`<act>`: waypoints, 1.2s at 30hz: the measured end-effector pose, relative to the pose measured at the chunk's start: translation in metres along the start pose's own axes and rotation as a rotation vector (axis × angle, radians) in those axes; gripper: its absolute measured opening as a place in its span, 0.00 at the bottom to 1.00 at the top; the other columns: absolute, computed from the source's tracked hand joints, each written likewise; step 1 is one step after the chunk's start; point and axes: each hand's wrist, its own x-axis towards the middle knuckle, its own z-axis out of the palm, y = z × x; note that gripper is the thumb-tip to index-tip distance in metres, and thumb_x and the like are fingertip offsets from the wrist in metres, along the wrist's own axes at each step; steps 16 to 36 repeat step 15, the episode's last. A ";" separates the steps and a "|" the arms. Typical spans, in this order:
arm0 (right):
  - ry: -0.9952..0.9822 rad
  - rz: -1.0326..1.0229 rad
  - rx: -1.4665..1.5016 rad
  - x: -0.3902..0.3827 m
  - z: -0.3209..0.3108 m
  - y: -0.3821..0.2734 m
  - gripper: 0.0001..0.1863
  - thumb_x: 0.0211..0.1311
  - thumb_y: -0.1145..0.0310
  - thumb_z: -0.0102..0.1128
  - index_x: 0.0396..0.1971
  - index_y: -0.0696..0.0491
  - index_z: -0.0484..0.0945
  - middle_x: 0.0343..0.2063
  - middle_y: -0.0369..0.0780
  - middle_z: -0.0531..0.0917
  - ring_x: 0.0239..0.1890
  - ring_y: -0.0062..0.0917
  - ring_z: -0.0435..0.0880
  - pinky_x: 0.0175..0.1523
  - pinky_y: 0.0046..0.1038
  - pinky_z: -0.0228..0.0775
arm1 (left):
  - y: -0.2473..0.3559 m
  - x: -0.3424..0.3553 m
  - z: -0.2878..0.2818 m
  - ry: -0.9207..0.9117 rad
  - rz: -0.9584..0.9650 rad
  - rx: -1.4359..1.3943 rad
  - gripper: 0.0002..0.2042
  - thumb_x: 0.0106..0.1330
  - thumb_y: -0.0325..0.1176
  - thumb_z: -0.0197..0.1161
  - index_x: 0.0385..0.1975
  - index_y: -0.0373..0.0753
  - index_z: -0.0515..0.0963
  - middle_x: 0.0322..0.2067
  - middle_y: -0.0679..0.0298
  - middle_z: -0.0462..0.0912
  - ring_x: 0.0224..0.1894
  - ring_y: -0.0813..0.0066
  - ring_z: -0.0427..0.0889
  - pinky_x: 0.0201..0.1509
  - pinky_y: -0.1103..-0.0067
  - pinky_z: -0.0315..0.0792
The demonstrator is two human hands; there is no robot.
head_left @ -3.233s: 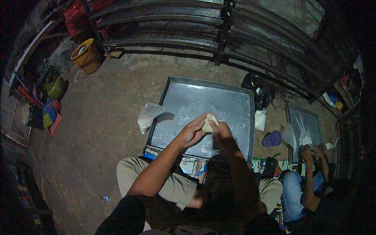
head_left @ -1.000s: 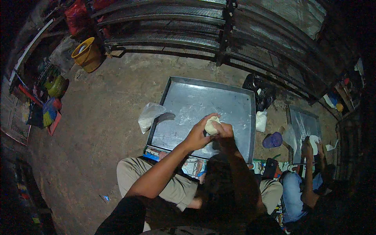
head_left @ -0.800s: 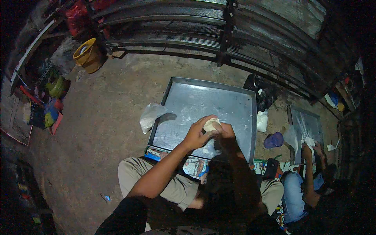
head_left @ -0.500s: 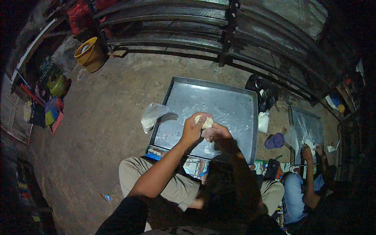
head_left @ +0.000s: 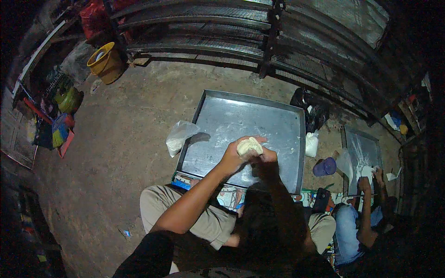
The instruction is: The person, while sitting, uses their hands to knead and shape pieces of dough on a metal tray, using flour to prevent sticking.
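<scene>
Between my two hands, above a large metal tray (head_left: pixel 273 111), is a pale lump of dough (head_left: pixel 250 146). My left hand (head_left: pixel 230 157) is wrapped round its left and lower side. From the right, my right hand (head_left: pixel 268 156) closes on the dough, its fingers partly in shadow. White flour is smeared over the tray floor beneath. A clear plastic bag of white powder (head_left: pixel 176 141) stands against the tray's left edge.
Right of the tray are a white bag (head_left: pixel 312 144), a purple cup (head_left: pixel 325 167), a black plastic bag (head_left: pixel 316 113) and a phone (head_left: pixel 321 200). A person's hands (head_left: pixel 371 180) work at a second tray (head_left: pixel 365 148). A yellow bucket (head_left: pixel 107 67) stands near dark racks (head_left: pixel 199 48).
The dough has shifted slightly right and turned, showing more of its folded surface. My hands have closed nearer together round it. The other person's hands have moved slightly.
</scene>
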 end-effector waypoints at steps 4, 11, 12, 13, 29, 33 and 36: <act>0.063 -0.166 -0.325 0.003 -0.006 0.013 0.20 0.68 0.52 0.57 0.37 0.58 0.80 0.24 0.41 0.82 0.23 0.24 0.81 0.29 0.28 0.73 | -0.001 -0.002 0.004 0.110 -0.226 0.146 0.22 0.68 0.47 0.64 0.50 0.32 0.77 0.41 0.61 0.84 0.44 0.76 0.81 0.48 0.77 0.74; 0.105 -0.251 -0.418 0.009 0.003 0.031 0.18 0.66 0.61 0.57 0.49 0.57 0.76 0.31 0.49 0.84 0.30 0.44 0.86 0.35 0.37 0.78 | -0.009 -0.007 -0.002 0.256 -0.340 0.223 0.22 0.67 0.43 0.66 0.51 0.33 0.74 0.38 0.63 0.83 0.41 0.78 0.79 0.48 0.78 0.73; 0.108 -0.268 -0.400 0.011 0.005 0.042 0.19 0.65 0.61 0.58 0.51 0.57 0.75 0.31 0.49 0.84 0.31 0.46 0.86 0.36 0.38 0.78 | -0.008 -0.007 -0.004 0.264 -0.330 0.184 0.22 0.66 0.43 0.67 0.51 0.33 0.74 0.39 0.63 0.83 0.41 0.78 0.79 0.48 0.78 0.73; 0.120 -0.274 -0.396 0.013 0.005 0.045 0.20 0.65 0.61 0.58 0.52 0.57 0.74 0.32 0.50 0.84 0.32 0.48 0.85 0.36 0.38 0.78 | -0.005 -0.006 -0.004 0.259 -0.323 0.132 0.22 0.66 0.43 0.67 0.51 0.33 0.74 0.39 0.63 0.83 0.41 0.78 0.79 0.49 0.78 0.73; 0.069 -0.196 -0.361 0.013 0.000 0.040 0.24 0.61 0.59 0.62 0.54 0.56 0.74 0.36 0.52 0.84 0.37 0.48 0.85 0.42 0.40 0.78 | -0.007 -0.006 -0.007 0.272 -0.332 0.174 0.25 0.65 0.44 0.68 0.55 0.33 0.73 0.43 0.61 0.83 0.44 0.77 0.80 0.51 0.78 0.72; 0.069 -0.196 -0.361 0.013 0.000 0.040 0.24 0.61 0.59 0.62 0.54 0.56 0.74 0.36 0.52 0.84 0.37 0.48 0.85 0.42 0.40 0.78 | -0.007 -0.006 -0.007 0.272 -0.332 0.174 0.25 0.65 0.44 0.68 0.55 0.33 0.73 0.43 0.61 0.83 0.44 0.77 0.80 0.51 0.78 0.72; 0.069 -0.196 -0.361 0.013 0.000 0.040 0.24 0.61 0.59 0.62 0.54 0.56 0.74 0.36 0.52 0.84 0.37 0.48 0.85 0.42 0.40 0.78 | -0.007 -0.006 -0.007 0.272 -0.332 0.174 0.25 0.65 0.44 0.68 0.55 0.33 0.73 0.43 0.61 0.83 0.44 0.77 0.80 0.51 0.78 0.72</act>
